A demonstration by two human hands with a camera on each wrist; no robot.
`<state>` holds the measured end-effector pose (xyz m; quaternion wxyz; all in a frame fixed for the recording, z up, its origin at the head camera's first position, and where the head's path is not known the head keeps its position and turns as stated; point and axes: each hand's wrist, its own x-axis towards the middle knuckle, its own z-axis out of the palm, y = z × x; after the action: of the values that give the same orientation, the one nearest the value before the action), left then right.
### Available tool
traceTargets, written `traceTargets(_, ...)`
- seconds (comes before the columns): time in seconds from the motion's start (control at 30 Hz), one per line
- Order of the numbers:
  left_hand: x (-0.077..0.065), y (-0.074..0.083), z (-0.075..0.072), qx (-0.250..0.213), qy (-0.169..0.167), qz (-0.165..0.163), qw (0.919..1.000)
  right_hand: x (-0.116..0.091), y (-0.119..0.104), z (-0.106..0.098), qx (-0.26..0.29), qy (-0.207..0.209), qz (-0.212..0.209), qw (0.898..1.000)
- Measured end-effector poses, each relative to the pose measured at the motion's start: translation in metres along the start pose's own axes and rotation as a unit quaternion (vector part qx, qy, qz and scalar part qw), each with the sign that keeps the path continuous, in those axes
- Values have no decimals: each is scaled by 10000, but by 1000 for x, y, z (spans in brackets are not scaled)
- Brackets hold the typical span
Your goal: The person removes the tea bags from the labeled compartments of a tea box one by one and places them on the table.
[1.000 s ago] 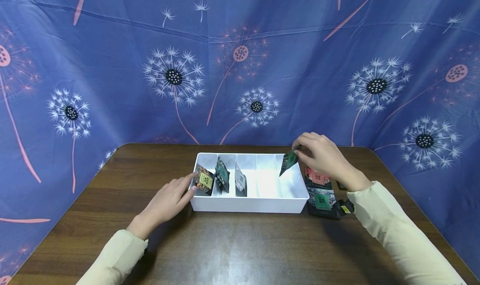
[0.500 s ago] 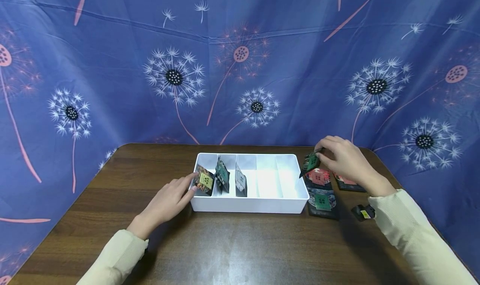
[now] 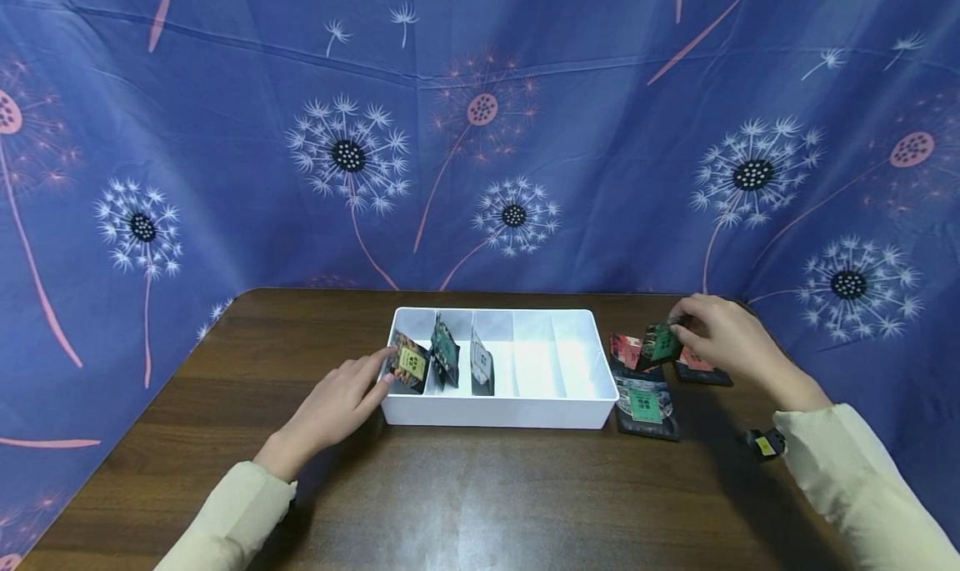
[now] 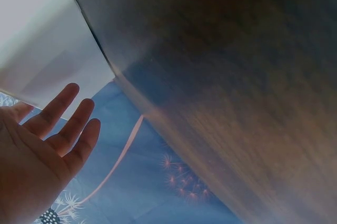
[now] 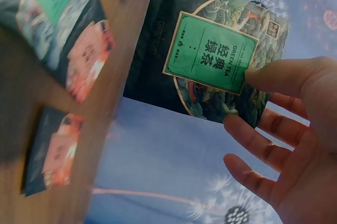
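Packet (image 3: 660, 343) hangs pinched in right hand (image 3: 731, 342), right of box (image 3: 498, 413); left hand (image 3: 333, 404), relaxed, touches its left end. Carrying appears underway; placement likely needs alignment.

Looks like a makeshift indoor recording corner; can't tell whether in a home or studio. Has a brown wood-grain table (image 3: 450, 488) set against creased blue dandelion-print cloth (image 3: 600, 129), hung like a backdrop behind and along both sides.

Sachet (image 3: 660, 345) in right hand (image 5: 316, 150): green label (image 5: 210, 52) reads "GREEN TEA", with Chinese characters 经典绿茶. Finer print too small to read. Characters on nearby red-labelled sachets (image 5: 53, 152) illegible, blurred.
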<state>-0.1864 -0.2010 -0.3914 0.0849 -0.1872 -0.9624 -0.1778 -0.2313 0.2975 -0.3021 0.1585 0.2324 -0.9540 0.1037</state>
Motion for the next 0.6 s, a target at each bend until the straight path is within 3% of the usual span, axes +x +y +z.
traceTargets(0.37,0,0,0,19,-26,-10,10000,-20,26,5,-84,-954,419,9945)
traceTargets(0.6,0,0,-1,43,-53,-28,10000,-31,37,5,-65,-1222,637,9904)
